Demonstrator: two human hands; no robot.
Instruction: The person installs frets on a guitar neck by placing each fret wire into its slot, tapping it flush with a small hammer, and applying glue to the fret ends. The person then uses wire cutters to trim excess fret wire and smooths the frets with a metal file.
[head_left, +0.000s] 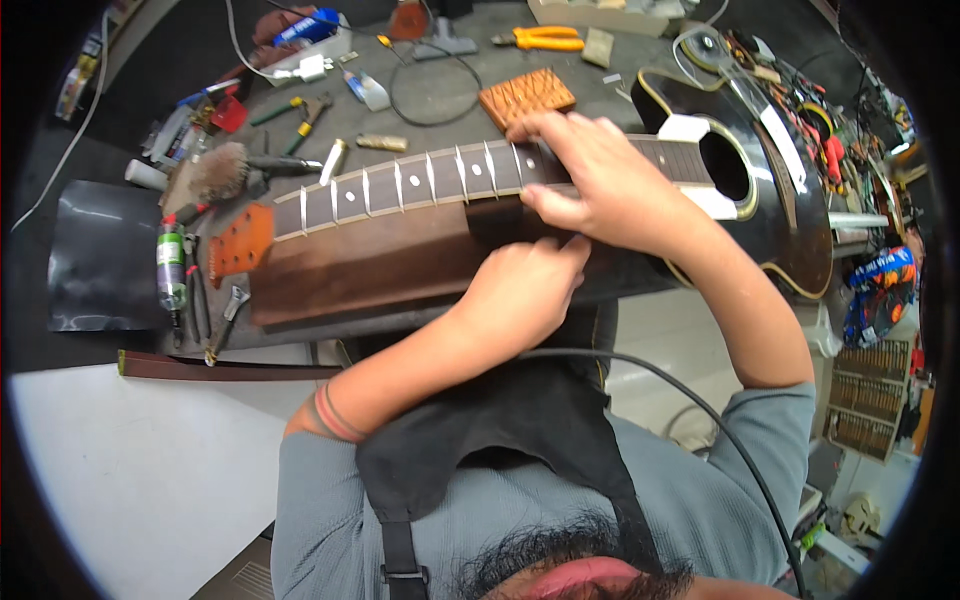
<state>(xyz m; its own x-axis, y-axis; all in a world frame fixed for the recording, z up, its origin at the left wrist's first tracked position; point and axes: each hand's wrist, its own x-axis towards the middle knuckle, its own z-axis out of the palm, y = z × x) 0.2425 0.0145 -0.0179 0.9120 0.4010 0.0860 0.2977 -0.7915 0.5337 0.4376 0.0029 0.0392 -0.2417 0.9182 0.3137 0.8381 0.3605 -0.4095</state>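
Note:
A black acoustic guitar [815,235] lies with its neck running left across the bench. Its dark fretboard [385,185] carries bright metal frets and pale round dots, and the orange-brown headstock [240,243] is at the far left. My right hand [610,180] straddles the neck, fingers at the far edge and thumb at the near edge. Just nearer to me, my left hand [530,292] is closed, fingers curled by the neck's near side; whatever it holds is hidden. A dark piece [495,220] shows below the fretboard beside it, over a brown sheet [350,270].
White pieces flank the soundhole [725,168]. Behind the neck are an orange-brown block [527,95], yellow-handled pliers [545,38], green-handled pliers [310,120] and a brush [220,172]. A bottle [172,270] and an adjustable wrench [228,320] lie left. A black cable [690,390] crosses before me.

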